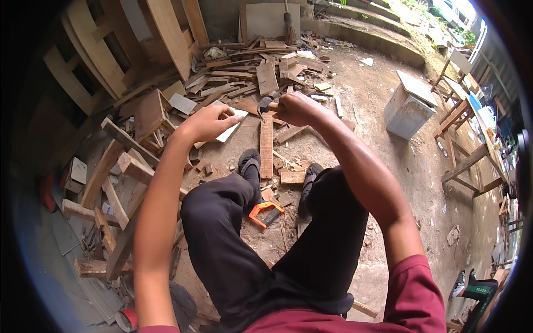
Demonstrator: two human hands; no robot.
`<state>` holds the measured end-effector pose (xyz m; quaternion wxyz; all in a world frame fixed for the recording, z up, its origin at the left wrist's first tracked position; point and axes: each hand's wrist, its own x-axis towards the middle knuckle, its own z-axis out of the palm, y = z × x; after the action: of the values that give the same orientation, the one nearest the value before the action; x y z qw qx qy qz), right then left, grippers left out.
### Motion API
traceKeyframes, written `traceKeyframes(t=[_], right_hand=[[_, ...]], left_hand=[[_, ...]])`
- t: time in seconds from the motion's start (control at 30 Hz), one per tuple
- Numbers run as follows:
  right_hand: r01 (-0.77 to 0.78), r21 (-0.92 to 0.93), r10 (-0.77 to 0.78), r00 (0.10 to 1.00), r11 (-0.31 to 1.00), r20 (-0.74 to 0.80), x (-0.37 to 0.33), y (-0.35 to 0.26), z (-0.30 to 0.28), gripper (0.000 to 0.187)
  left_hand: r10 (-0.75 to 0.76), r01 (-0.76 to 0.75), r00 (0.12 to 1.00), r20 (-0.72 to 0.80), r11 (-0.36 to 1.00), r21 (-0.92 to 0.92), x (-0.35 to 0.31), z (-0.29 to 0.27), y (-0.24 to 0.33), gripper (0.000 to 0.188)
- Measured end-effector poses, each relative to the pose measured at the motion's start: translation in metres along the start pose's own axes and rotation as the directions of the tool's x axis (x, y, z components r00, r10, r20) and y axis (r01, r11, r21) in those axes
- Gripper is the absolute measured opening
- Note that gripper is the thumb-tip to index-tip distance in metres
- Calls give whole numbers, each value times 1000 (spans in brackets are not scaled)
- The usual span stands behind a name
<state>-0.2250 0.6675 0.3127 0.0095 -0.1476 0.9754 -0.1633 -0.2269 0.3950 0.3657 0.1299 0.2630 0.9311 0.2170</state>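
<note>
My right hand (297, 109) is wrapped round the wooden handle of a claw hammer (265, 106), whose dark head points left. Below the head, a narrow reddish-brown plank (266, 147) lies lengthwise on the ground in front of my feet. To the left, my left hand (210, 122) hovers with bent fingers, the tips drawn together; anything in them is too small to make out. Beneath those fingers shows a white-faced board (229, 132). An orange and black saw handle (265, 214) lies on the ground between my legs.
Scrap wood (239, 72) is heaped ahead, with a broom (289, 28) behind it. Wooden frames (116, 183) crowd the left side. A grey box-like cabinet (410, 108) and a wooden bench (472, 161) stand at the right. Another person's feet (463, 282) show at the lower right.
</note>
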Motion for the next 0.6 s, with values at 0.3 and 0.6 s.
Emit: traceKeyframes(t=[0.3,0.6], right_hand=[[-23,-351,248,749,936,614,2,105,54,40],[-308,-143,339,861,941,380,-25,281,215,25]], left_hand=[[42,-81,958,283,989,127,120,82,-57,52],[69,-150,970,233,925,348,228,197,-107,50]])
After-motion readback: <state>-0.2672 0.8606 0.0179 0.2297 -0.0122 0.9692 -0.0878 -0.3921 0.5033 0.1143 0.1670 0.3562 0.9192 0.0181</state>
